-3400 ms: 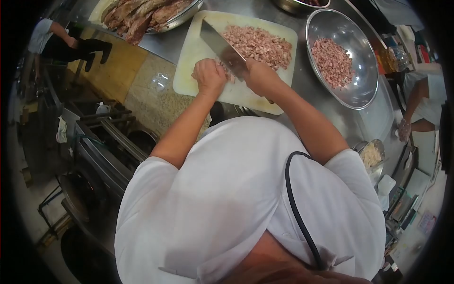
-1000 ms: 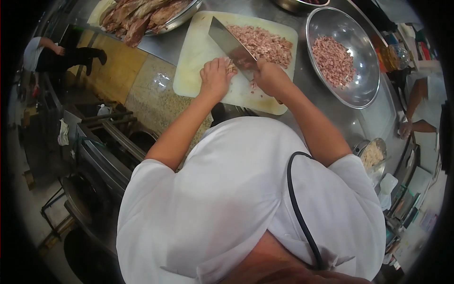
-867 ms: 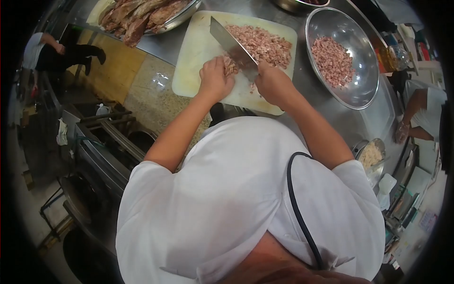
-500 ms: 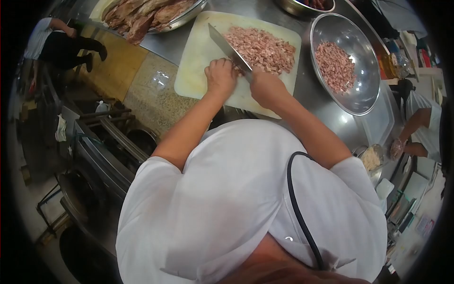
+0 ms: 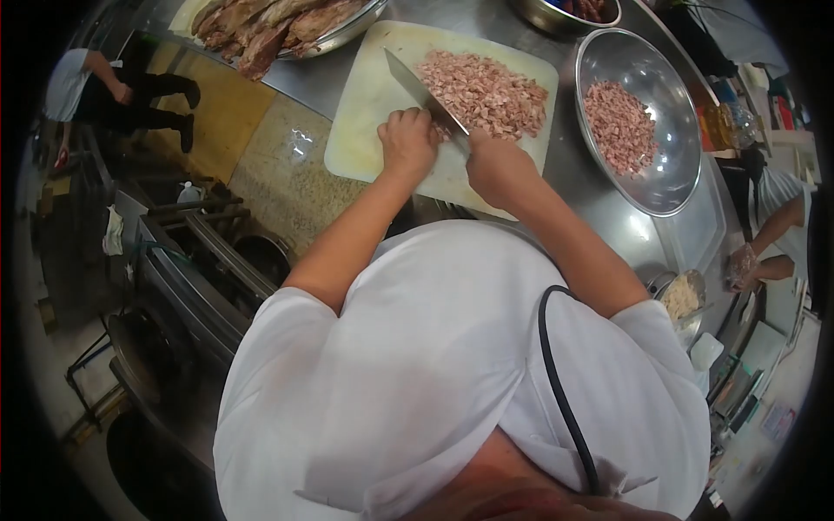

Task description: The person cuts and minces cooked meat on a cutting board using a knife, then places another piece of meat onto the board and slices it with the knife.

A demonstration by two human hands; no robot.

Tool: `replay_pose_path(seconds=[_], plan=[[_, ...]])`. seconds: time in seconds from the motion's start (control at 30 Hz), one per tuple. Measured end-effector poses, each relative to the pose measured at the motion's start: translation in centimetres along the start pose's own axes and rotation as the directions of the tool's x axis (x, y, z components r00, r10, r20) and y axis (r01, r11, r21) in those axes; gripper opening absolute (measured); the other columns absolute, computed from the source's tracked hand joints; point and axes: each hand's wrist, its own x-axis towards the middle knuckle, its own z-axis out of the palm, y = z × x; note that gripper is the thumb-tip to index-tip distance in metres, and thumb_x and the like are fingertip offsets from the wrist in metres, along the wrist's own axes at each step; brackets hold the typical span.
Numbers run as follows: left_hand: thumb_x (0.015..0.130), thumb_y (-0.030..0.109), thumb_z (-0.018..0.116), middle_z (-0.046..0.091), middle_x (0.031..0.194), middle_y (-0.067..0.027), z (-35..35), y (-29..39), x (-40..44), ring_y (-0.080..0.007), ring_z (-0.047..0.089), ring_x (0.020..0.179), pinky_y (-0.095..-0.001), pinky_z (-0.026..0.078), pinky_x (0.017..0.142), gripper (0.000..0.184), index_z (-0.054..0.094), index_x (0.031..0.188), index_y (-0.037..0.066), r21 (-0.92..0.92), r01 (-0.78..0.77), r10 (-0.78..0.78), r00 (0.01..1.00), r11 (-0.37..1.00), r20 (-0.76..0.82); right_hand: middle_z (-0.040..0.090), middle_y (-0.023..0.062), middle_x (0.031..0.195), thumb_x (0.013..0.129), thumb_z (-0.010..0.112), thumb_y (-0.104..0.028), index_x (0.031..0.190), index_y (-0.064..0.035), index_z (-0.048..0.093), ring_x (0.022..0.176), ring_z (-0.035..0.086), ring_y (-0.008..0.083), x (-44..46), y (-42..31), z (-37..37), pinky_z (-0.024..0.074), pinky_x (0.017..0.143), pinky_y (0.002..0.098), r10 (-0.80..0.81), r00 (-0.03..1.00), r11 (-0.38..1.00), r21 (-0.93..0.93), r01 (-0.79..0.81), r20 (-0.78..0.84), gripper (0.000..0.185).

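Observation:
My right hand point(image 5: 502, 169) grips the handle of a broad-bladed kitchen knife point(image 5: 426, 94), whose blade slants up and left over a pale cutting board point(image 5: 358, 113). Just left of the blade, my left hand point(image 5: 407, 143) rests on the board with its fingers curled down. A little meat shows between its fingertips and the knife; the rest of what it holds is hidden. Beyond the blade lies a heap of chopped meat point(image 5: 486, 91), pinkish brown and finely diced. More diced meat point(image 5: 618, 126) sits inside a large steel bowl point(image 5: 682, 169) right of the board.
Large cooked meat pieces point(image 5: 261, 30) fill a steel basin point(image 5: 343, 36) at upper left. Another metal bowl point(image 5: 556, 19) holds dark reddish food. On the right, a person's gloved hands point(image 5: 743, 265) are near a bowl of pale food point(image 5: 682, 295). Another person point(image 5: 104, 91) stands far left.
The whole view has shifted slightly. The knife and both my hands keep nearly the same place on the board. The person at far left has changed posture.

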Motion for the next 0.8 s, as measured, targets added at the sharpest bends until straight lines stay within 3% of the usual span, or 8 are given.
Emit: replay_pose_path(seconds=[0.23, 0.3, 0.5, 0.73, 0.8], plan=[[0.079, 0.010, 0.067, 0.065, 0.097, -0.0102, 0.4, -0.8, -0.2, -0.0347, 0.058, 0.098, -0.0488, 0.043, 0.082, 0.018, 0.063, 0.096, 0.008, -0.053, 0.026, -0.024, 0.999, 0.998, 0.027, 0.070, 0.0306, 0.096, 0.089, 0.051, -0.006, 0.106, 0.0042, 0.059, 0.094, 0.070, 0.0458, 4.4, 0.4, 1.9, 0.0532, 0.082, 0.0540, -0.067, 0.992, 0.996, 0.043, 0.072, -0.105, 0.021], [0.079, 0.009, 0.067, 0.064, 0.097, -0.0101, 0.5, -0.7, -0.4, -0.0350, 0.058, 0.097, -0.0486, 0.043, 0.082, 0.018, 0.063, 0.097, 0.008, -0.064, 0.010, -0.015, 0.996, 0.998, -0.087, 0.070, 0.0305, 0.096, 0.090, 0.051, -0.006, 0.105, 0.0036, 0.059, 0.094, 0.070, 0.0455, 4.0, 1.0, 1.4, 0.0529, 0.083, 0.0540, -0.006, 0.997, 0.995, 0.100, 0.013, -0.071, 0.021], [0.078, 0.010, 0.067, 0.064, 0.098, -0.0096, 0.2, -0.5, -0.3, -0.0351, 0.057, 0.097, -0.0477, 0.043, 0.082, 0.020, 0.062, 0.097, 0.008, -0.035, -0.042, 0.040, 0.996, 0.998, -0.078, 0.070, 0.0297, 0.096, 0.091, 0.050, -0.008, 0.105, 0.0041, 0.059, 0.093, 0.070, 0.0455, -1.2, 0.5, -0.4, 0.0525, 0.083, 0.0543, -0.010, 1.000, 1.000, -0.001, 0.010, -0.005, 0.021], [0.078, 0.009, 0.067, 0.064, 0.095, -0.0098, 0.3, -0.8, -0.5, -0.0356, 0.058, 0.095, -0.0480, 0.044, 0.080, 0.017, 0.062, 0.095, 0.008, -0.040, -0.061, 0.058, 0.995, 0.997, -0.083, 0.069, 0.0312, 0.097, 0.094, 0.051, -0.012, 0.109, 0.0041, 0.057, 0.096, 0.068, 0.0469, 4.1, 0.6, 2.1, 0.0507, 0.086, 0.0550, -0.041, 0.997, 0.995, 0.090, 0.046, -0.060, 0.023], [0.078, 0.009, 0.068, 0.064, 0.094, -0.0103, 0.3, -0.9, -0.4, -0.0361, 0.058, 0.093, -0.0491, 0.045, 0.079, 0.017, 0.062, 0.094, 0.008, -0.129, -0.003, -0.015, 0.990, 0.992, -0.138, 0.069, 0.0310, 0.098, 0.094, 0.051, -0.013, 0.108, 0.0041, 0.058, 0.097, 0.068, 0.0467, 4.5, 0.9, 1.4, 0.0508, 0.087, 0.0546, 0.010, 1.000, 0.989, 0.149, -0.013, 0.019, 0.023]])
